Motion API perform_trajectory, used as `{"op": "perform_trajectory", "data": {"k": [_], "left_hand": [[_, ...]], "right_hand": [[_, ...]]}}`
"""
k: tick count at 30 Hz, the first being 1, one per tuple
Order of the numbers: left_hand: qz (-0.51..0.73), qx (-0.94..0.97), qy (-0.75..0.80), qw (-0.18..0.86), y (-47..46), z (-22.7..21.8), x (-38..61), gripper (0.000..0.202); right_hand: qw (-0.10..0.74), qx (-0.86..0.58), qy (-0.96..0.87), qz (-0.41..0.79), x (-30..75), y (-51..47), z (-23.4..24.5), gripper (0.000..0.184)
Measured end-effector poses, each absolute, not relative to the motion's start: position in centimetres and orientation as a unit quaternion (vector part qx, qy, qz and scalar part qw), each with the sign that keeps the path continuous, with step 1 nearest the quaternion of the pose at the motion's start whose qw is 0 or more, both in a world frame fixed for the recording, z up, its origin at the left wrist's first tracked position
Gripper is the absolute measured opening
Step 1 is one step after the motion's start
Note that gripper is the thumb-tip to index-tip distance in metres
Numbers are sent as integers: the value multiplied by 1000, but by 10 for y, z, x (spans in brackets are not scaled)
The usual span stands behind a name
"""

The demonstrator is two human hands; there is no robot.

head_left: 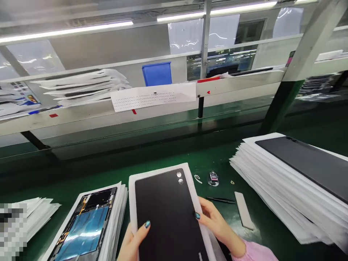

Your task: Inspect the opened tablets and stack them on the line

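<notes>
A black tablet back cover [165, 214] with two round camera holes lies on a white foam sheet [132, 195], tilted in front of me. My left hand [133, 241] grips its left side, thumb on the black face. On the right edge, my right hand [217, 221] is closed with its thumb over the rim and fingers beneath the foam. Left of them, an opened tablet body [87, 221] with a blue film inside rests on a stack of white sheets. The lower end of the cover runs out of view.
Black tweezers [220, 199], a whitish flat bar [244, 211] and a small round part [213, 178] lie on the green table. At right is a tall foam stack [274, 195] topped by another dark cover [304, 161]. A shelf holds a blue bin [157, 74].
</notes>
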State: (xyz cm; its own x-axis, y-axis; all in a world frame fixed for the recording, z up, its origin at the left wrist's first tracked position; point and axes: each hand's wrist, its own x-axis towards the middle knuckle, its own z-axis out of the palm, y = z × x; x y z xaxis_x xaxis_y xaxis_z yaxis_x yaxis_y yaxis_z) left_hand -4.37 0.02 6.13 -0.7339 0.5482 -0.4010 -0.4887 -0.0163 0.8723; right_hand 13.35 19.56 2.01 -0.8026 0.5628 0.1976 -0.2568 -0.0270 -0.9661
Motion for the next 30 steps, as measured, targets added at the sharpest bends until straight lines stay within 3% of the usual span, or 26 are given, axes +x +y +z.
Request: {"op": "perform_trajectory", "data": {"k": [7,14,21,30], "left_hand": [[668,21,584,461,20,66,-48,38],[648,4,566,509,14,40,-56,58],[639,-25,568,518,13,43,-55,76],[623,-25,595,507,11,47,-55,46]], "right_hand": [[331,-158,-489,792,130,198,33,37],[294,-193,-483,802,136,197,29,31],[243,-201,-507,802,142,200,20,39],[247,-187,-485,818,150,196,21,40]]}}
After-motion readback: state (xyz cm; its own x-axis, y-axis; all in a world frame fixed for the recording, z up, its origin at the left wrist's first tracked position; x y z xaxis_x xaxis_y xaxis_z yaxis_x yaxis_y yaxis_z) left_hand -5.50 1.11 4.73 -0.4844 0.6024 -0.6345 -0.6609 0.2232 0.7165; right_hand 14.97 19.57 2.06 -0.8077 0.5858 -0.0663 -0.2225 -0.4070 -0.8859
